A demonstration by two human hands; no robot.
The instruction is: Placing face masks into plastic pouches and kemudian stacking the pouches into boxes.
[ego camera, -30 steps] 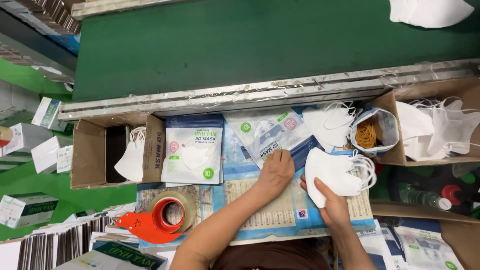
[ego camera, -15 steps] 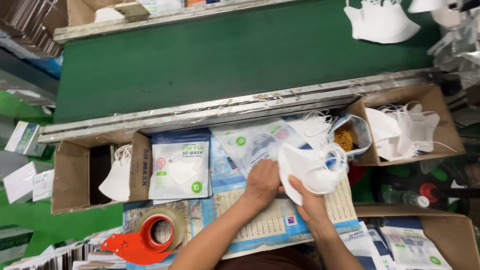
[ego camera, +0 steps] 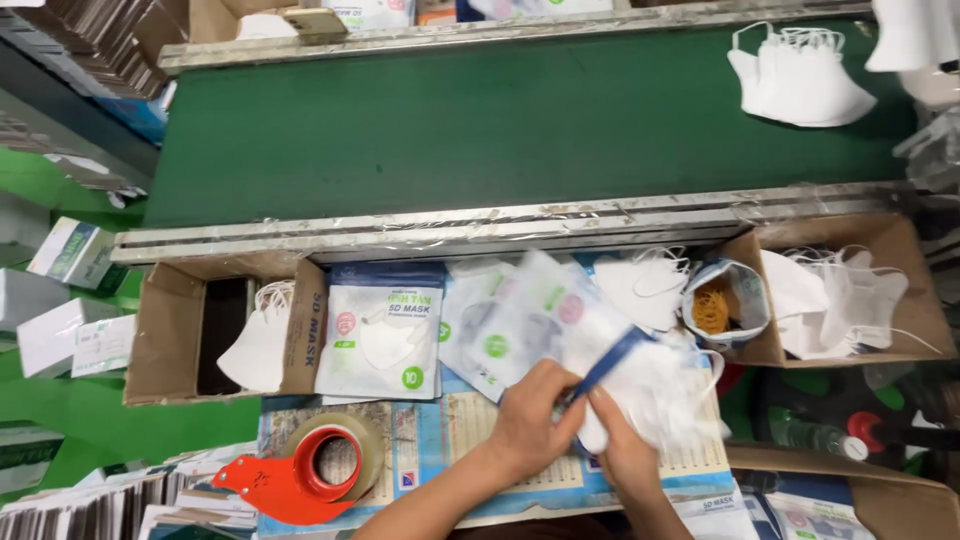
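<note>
At the far left an open cardboard box (ego camera: 170, 330) holds a white mask (ego camera: 255, 345); just right of it lies a stack of printed mask pouches (ego camera: 380, 335); nearer, an orange tape dispenser (ego camera: 300, 475) with its roll rests on the work mat (ego camera: 440, 440); in the middle the left hand (ego camera: 530, 425) is closed around the edge of a clear printed pouch (ego camera: 530, 320), blurred by motion; touching it, the right hand (ego camera: 625, 450) grips a bunch of white masks (ego camera: 655, 385) at the pouch's mouth; further right stands a small bag of rubber bands (ego camera: 715, 305), then a second box (ego camera: 900, 300) of loose masks; beyond runs the green conveyor belt (ego camera: 480, 120), bearing a mask pile (ego camera: 800, 80) at far right.
</note>
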